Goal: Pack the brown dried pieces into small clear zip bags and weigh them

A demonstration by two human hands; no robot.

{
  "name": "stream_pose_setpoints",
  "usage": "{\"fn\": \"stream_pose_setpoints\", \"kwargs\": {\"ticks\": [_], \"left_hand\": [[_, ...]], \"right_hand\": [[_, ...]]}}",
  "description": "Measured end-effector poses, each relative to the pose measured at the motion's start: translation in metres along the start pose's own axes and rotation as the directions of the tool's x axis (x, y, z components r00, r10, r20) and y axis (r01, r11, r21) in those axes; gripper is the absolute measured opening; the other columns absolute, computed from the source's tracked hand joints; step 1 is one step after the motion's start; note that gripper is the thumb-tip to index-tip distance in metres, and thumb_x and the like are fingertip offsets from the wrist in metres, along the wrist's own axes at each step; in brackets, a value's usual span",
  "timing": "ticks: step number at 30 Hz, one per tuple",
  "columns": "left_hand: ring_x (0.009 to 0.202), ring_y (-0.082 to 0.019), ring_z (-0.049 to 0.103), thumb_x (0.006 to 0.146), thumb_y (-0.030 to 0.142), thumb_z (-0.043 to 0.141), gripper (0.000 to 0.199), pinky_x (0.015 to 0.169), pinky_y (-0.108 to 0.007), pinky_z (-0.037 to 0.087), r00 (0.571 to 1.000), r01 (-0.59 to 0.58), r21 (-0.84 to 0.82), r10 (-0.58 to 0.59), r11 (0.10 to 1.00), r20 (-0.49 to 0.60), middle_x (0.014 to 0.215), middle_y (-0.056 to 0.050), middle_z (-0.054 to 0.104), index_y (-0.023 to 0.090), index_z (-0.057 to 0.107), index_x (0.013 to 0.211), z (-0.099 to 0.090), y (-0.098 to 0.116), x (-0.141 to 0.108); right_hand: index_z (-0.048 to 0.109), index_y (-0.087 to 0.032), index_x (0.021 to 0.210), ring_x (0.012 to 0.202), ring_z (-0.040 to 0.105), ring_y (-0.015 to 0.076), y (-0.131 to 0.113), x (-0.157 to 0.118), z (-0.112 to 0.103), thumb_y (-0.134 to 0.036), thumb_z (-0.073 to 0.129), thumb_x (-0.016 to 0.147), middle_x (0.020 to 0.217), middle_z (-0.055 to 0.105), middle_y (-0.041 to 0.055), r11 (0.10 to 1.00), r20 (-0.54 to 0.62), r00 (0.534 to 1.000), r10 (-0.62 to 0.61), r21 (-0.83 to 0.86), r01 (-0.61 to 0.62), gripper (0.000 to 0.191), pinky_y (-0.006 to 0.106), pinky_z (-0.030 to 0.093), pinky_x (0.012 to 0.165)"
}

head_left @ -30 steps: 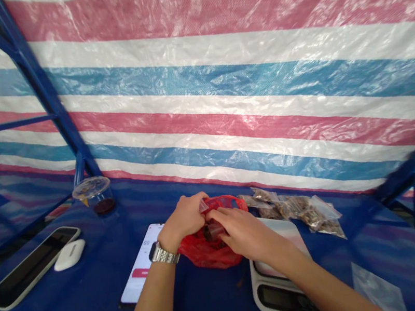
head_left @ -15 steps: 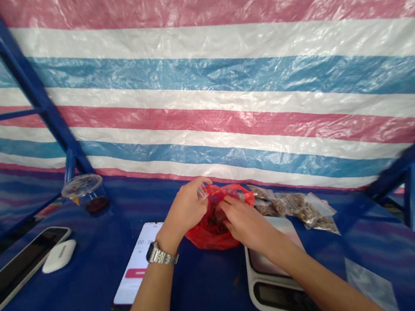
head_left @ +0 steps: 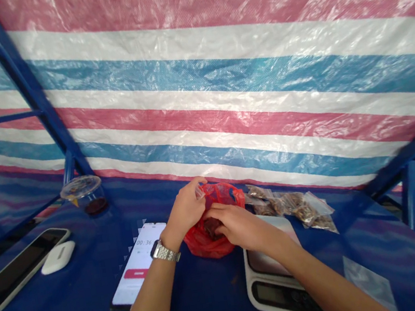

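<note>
At the far left of a glossy dark-blue table [head_left: 211, 307] lies a long phone with a black screen and a pale rim [head_left: 23, 274], a smooth white oval case [head_left: 58, 257] resting against its right edge. Behind them stands a round clear plastic cup with a lid and dark liquid at the bottom [head_left: 92, 201]. Next comes a phone with a lit white screen and a red button [head_left: 134, 273], partly covered by the left wrist, which wears a watch with a silver metal band [head_left: 166, 252]. The left hand [head_left: 185, 212] is at the left rim of a crumpled, translucent red plastic bag [head_left: 212, 249], pinching a small piece of clear plastic [head_left: 199, 192]. The bag sits open on the table between the hands, with dark brown pieces [head_left: 211, 227] inside. The right hand [head_left: 238, 224] reaches into its mouth from the right, fingers curled at the pieces; whether they are closed on any, I cannot tell. Under the right forearm is a white scale with a dark display [head_left: 268, 293]. Behind it lie small clear bags of brown bits [head_left: 298, 209], and at the far right a flat clear plastic bag [head_left: 368, 282].
</note>
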State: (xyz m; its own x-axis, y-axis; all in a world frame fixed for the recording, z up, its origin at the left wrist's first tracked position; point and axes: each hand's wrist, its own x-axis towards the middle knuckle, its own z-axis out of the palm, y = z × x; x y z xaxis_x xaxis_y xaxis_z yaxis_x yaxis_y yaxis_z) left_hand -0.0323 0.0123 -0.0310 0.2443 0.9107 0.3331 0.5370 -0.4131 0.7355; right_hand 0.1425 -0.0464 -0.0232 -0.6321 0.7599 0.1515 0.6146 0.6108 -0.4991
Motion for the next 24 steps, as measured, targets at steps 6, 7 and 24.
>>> {"fn": "stream_pose_setpoints", "kwargs": {"ticks": [6,7,24], "left_hand": [[0.072,-0.017,0.06,0.079,0.0,0.05,0.053,0.073,-0.029,0.045,1.0,0.029,-0.062,-0.028,0.998,0.006,0.082,0.001,0.064,0.018,0.059,0.128,0.0,-0.003,0.001],[0.072,-0.016,0.06,0.078,0.001,0.05,0.055,0.073,-0.029,0.045,1.0,0.027,-0.11,-0.027,0.994,-0.001,0.081,0.002,0.061,0.018,0.056,0.13,0.001,-0.003,0.001],[0.074,-0.012,0.052,0.082,0.007,0.055,0.044,0.072,-0.024,0.043,0.993,-0.114,-0.366,0.093,0.924,-0.075,0.087,0.005,0.049,0.024,0.043,0.121,-0.004,0.009,0.001]], "right_hand": [[0.071,-0.018,0.107,0.101,0.072,0.0214,0.006,0.0,-0.002,0.005,0.057,0.08,0.109,0.075,0.0082,0.949,0.0,0.996,0.093,0.302,-0.089,0.038,0.033,0.054,0.092],[0.07,-0.019,0.107,0.1,0.073,0.0211,0.007,0.0,-0.003,0.005,0.056,0.081,0.107,0.075,0.0079,0.922,0.02,0.994,0.111,0.372,-0.11,0.038,0.033,0.055,0.09],[0.068,-0.023,0.116,0.109,0.07,0.0222,0.01,-0.02,-0.075,-0.035,0.068,0.096,0.123,0.072,0.0084,0.854,-0.212,0.969,0.122,0.52,0.006,0.023,0.041,0.053,0.101]]}}
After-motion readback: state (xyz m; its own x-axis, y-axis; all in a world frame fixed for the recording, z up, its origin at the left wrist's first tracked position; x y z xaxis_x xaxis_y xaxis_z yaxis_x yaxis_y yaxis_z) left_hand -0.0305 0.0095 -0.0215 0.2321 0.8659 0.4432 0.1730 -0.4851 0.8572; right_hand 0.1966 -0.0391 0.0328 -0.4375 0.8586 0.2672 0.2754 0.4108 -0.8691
